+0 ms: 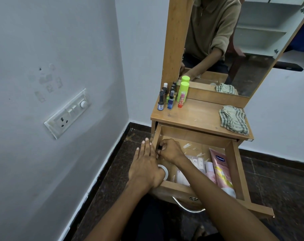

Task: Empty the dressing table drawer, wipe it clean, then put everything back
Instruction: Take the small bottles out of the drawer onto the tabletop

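Right hand [170, 150] reaches into the far left corner of the open drawer [236, 164], fingers curled and pinching a small dark object [159, 147] against the left wall; most of that object is hidden by the fingers, so its kind cannot be told. Just left of it, the left hand [146, 164] lies flat with straight fingers over the drawer's left edge, holding nothing, its heel covering part of a roll of clear tape [164, 170] that sits in the near left corner.

To the right of the right hand, the drawer floor is light wood with white smears and scuffs. Under and beyond the right forearm lie several smooth plastic tubes, white and pale pink [202, 166], partly hidden by the arm. Against the right wall lies a larger pink Vaseline tube [221, 171], glossy, its cap end toward the drawer front. A curved metal handle [187, 208] shows below the drawer front, partly cut off by the arm.

Beyond the hands, on the wooden table [198, 115], stand small glass nail-polish bottles [160, 103], a blue spray bottle [170, 101], a green-capped bottle [183, 91] and a small red-based stick [180, 103]. A crumpled checked cloth [233, 120] lies at the far right. The mirror [234, 49] above reflects the person's olive sleeve and arm.
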